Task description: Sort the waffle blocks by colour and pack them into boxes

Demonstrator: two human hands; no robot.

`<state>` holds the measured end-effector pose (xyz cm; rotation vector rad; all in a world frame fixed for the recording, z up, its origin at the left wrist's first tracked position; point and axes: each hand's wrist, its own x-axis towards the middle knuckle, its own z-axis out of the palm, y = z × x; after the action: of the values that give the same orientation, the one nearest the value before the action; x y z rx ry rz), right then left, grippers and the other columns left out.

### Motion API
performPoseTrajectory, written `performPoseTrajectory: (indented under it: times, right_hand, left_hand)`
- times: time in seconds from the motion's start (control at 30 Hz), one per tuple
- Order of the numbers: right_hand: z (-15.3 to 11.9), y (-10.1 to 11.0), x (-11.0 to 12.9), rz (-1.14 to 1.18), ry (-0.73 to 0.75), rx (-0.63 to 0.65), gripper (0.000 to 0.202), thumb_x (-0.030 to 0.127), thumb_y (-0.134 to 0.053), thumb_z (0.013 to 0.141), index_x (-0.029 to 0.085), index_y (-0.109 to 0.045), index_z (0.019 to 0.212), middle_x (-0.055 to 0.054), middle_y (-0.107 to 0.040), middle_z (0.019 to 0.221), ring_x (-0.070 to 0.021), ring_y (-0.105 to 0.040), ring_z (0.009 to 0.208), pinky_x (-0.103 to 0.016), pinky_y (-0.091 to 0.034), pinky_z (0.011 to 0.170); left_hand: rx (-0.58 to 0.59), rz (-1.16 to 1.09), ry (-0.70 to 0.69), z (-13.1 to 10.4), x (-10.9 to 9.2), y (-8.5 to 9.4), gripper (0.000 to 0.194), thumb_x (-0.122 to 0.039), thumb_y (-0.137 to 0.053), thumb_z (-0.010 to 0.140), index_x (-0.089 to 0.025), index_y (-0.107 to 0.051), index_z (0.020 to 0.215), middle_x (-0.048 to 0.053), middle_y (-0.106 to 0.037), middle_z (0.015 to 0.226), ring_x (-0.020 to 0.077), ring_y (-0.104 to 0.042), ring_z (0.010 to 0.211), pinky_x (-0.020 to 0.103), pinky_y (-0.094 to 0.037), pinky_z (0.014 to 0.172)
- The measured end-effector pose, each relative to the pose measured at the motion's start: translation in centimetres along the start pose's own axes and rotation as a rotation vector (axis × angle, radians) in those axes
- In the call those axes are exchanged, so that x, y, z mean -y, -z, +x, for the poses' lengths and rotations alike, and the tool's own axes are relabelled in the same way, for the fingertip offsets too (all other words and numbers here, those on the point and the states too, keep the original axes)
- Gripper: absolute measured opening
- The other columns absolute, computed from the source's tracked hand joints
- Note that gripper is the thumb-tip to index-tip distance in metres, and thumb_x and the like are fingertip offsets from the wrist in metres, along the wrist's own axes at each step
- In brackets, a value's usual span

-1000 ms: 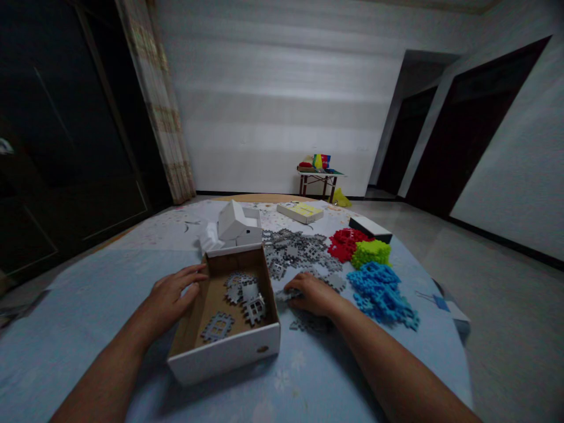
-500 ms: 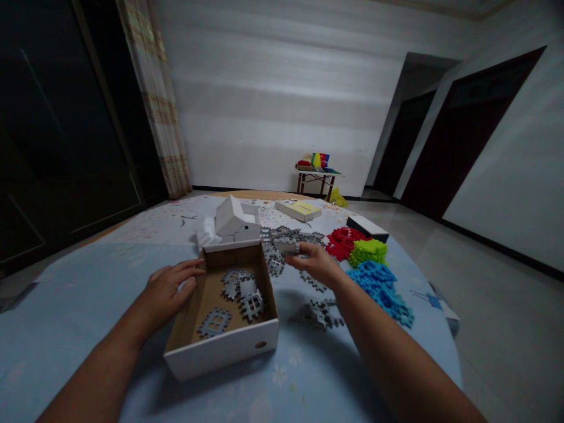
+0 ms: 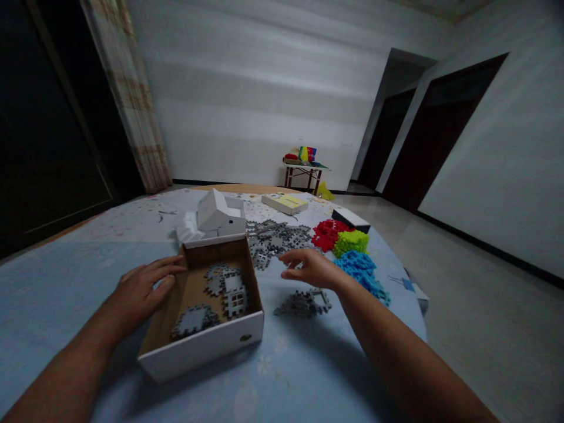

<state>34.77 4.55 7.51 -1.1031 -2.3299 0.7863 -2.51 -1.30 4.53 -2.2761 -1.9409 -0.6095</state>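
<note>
An open cardboard box [image 3: 207, 346] with a white front wall sits on the light blue tablecloth and holds several grey interlocking pieces [image 3: 233, 299]. My left hand [image 3: 141, 288] rests flat against the box's left wall, holding nothing. My right hand [image 3: 308, 267] hovers just right of the box with its fingers spread toward it and nothing visible in them. A small heap of grey pieces [image 3: 304, 302] lies under that hand's wrist. A larger grey pile [image 3: 275, 235] lies behind the box.
Red [image 3: 326, 234], green [image 3: 350, 241] and blue [image 3: 361, 270] piece piles lie at the right near the table edge. Behind are a small white box [image 3: 218, 214], a flat yellow-topped box [image 3: 285, 202] and a dark box [image 3: 352, 218]. A small table [image 3: 302, 170] stands by the far wall.
My right hand lifted a grey piece from the small heap, carried it up toward the box, and now shows empty with fingers spread. My left hand stayed on the box wall.
</note>
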Motion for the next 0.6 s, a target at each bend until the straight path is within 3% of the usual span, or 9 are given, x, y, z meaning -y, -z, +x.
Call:
performPoseTrajectory:
  times: [0.13, 0.23, 0.5, 0.6]
  right_hand:
    - [-3.1, 0.6, -3.1, -0.303, -0.082, 0.205, 0.062, 0.041, -0.074, 0.062, 0.021, -0.058, 0.118, -0.011, -0.061, 0.112, -0.0275, -0.056, 0.102, -0.038, -0.044, 0.087]
    - [-4.4, 0.4, -4.1, -0.366, -0.074, 0.268, 0.076, 0.045, -0.078, 0.055, 0.021, -0.054, 0.123, -0.012, -0.053, 0.122, -0.0301, -0.049, 0.111, -0.039, -0.039, 0.094]
    - [-4.0, -0.3, -3.7, -0.282, 0.013, 0.278, 0.064, 0.045, -0.073, 0.063, 0.021, -0.056, 0.120, -0.011, -0.057, 0.113, -0.0273, -0.052, 0.107, -0.035, -0.040, 0.092]
    - [-3.6, -0.9, -3.6, -0.217, 0.034, 0.203, 0.062, 0.048, -0.071, 0.065, 0.022, -0.057, 0.120, -0.010, -0.058, 0.112, -0.0260, -0.052, 0.105, -0.034, -0.040, 0.091]
  left_hand:
    - [-0.016, -0.050, -0.014, 0.2, 0.7, -0.4, 0.050, -0.048, -0.031, 0.079, -0.020, -0.067, 0.100, 0.006, -0.058, 0.125, 0.0230, -0.051, 0.115, 0.039, -0.035, 0.101]
    - [-0.035, -0.095, -0.006, 0.2, 0.9, -0.5, 0.051, -0.049, -0.033, 0.077, -0.019, -0.068, 0.099, 0.008, -0.060, 0.123, 0.0232, -0.052, 0.114, 0.038, -0.037, 0.101]
    - [-0.065, -0.092, -0.005, 0.1, 0.6, -0.1, 0.051, -0.050, -0.034, 0.076, -0.021, -0.068, 0.100, 0.006, -0.061, 0.122, 0.0226, -0.055, 0.112, 0.036, -0.041, 0.098]
    - [-0.061, -0.098, 0.008, 0.0, 0.3, 0.2, 0.048, -0.048, -0.035, 0.076, -0.022, -0.067, 0.100, 0.004, -0.060, 0.124, 0.0227, -0.055, 0.112, 0.036, -0.041, 0.098]
